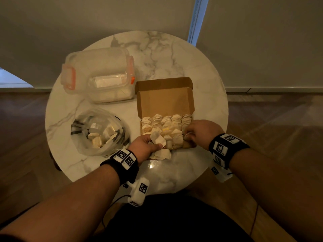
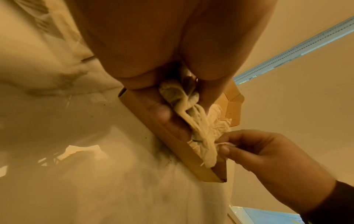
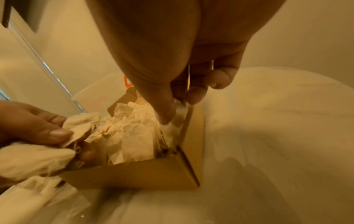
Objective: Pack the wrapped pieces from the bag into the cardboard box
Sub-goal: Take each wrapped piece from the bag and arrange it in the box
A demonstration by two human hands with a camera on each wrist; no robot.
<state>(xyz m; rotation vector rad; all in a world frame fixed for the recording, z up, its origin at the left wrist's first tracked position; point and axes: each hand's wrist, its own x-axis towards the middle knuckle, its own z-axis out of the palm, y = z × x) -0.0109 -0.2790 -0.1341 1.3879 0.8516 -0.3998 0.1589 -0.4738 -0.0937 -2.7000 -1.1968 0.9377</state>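
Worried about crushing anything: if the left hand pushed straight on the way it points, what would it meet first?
Probably the packed wrapped pieces in the cardboard box; the left hand already holds some pieces at the near edge.

I see a round marble counter (image 1: 157,49) over a wooden floor (image 1: 272,123). Toward its far left edge sits a clear plastic container (image 1: 97,74) with orange clips, lid on. Behind the counter hang pale blinds (image 1: 87,23) with a bead chain (image 1: 193,20).
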